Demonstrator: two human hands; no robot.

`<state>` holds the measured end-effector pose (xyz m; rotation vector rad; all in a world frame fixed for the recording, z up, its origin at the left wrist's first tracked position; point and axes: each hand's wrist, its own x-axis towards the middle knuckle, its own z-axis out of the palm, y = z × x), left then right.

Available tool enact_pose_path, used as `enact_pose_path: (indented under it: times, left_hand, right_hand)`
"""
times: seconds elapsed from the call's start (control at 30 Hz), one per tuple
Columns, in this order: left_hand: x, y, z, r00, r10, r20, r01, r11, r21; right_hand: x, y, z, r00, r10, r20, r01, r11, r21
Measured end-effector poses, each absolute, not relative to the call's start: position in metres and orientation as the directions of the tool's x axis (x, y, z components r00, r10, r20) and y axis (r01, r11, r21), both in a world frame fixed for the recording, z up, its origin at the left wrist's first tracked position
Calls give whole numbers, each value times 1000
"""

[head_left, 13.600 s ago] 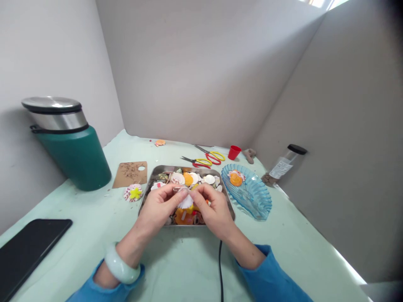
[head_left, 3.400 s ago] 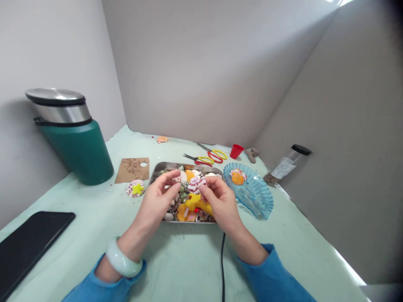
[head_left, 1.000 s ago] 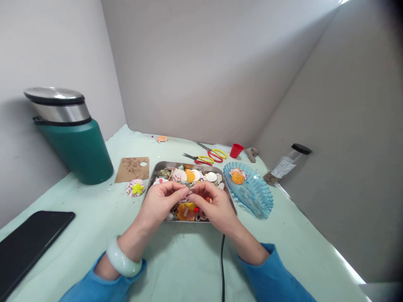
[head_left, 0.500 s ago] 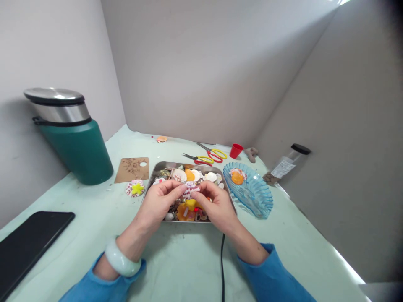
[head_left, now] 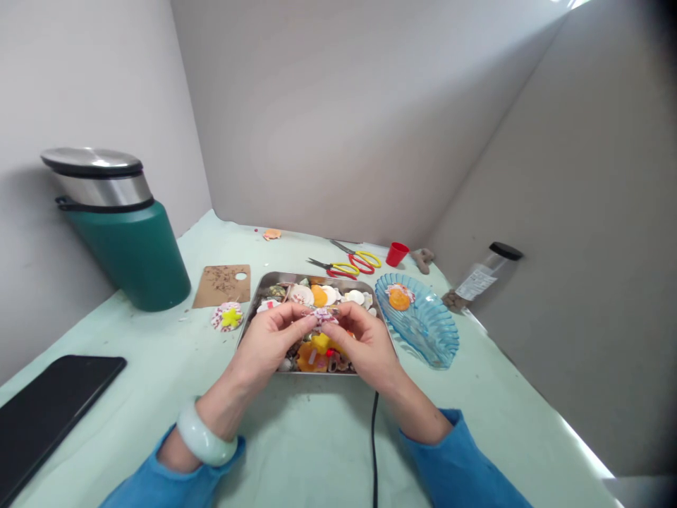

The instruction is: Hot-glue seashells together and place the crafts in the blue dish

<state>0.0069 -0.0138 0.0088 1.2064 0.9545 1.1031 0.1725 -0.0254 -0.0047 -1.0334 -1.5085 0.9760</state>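
Between my fingertips is a white seashell with purple-red markings (head_left: pixel 321 318), tilted so that little of its face shows. My left hand (head_left: pixel 272 337) pinches its left side, while my right hand (head_left: pixel 364 343) pinches its right side. Both hands are above a metal tray (head_left: pixel 317 373) filled with shells: white ones (head_left: pixel 354 297) and an orange one (head_left: pixel 319 295) at the back, and yellow and orange pieces (head_left: pixel 312 353) in front. My fingers hide part of the held shell and the middle of the tray.
A blue shell-shaped dish (head_left: pixel 431 331) holds an orange shell piece (head_left: pixel 399 298). Behind lie two pairs of scissors (head_left: pixel 352 262) and a red cup (head_left: pixel 396 254). To the left are cardboard (head_left: pixel 211 286), a starred shell piece (head_left: pixel 227 317), a green bottle (head_left: pixel 132 247) and a phone (head_left: pixel 53 409); a cable (head_left: pixel 374 444) runs frontward.
The held shell has tilted between my fingers, so its patterned face shows less than before. My hands have stayed nearly in the same place.
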Motion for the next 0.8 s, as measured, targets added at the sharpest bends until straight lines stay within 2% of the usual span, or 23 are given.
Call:
enact_pose_path:
  times: [0.07,0.17,0.27,0.33,0.5,0.67,0.8]
  left_hand:
    - [8,-13,9,212,977,-12,-156,46,987]
    - [9,-12,8,182,981,-62,-200,98,975]
    - [11,-12,9,145,986,-86,-168,110,980]
    - [11,-14,10,174,981,-91,-130,115,985]
    - [9,-15,10,314,949,-34,-163,89,983]
    - [7,-13,5,333,943,27,-203,44,978]
    - [8,-11,4,312,949,47,-161,4,987]
  right_hand:
    - [172,-26,-6,-91,935,344,165,354,-920]
    - [170,-28,-4,-2,865,502,276,483,-831]
    - [167,-30,0,41,760,649,410,580,-704]
    - [166,-32,1,22,718,696,470,606,-641]
    - [166,-33,-4,-133,682,719,564,648,-511]
    - [169,-32,-7,-209,654,727,637,655,-407]
    - [168,-33,-6,-255,663,704,673,644,-362]
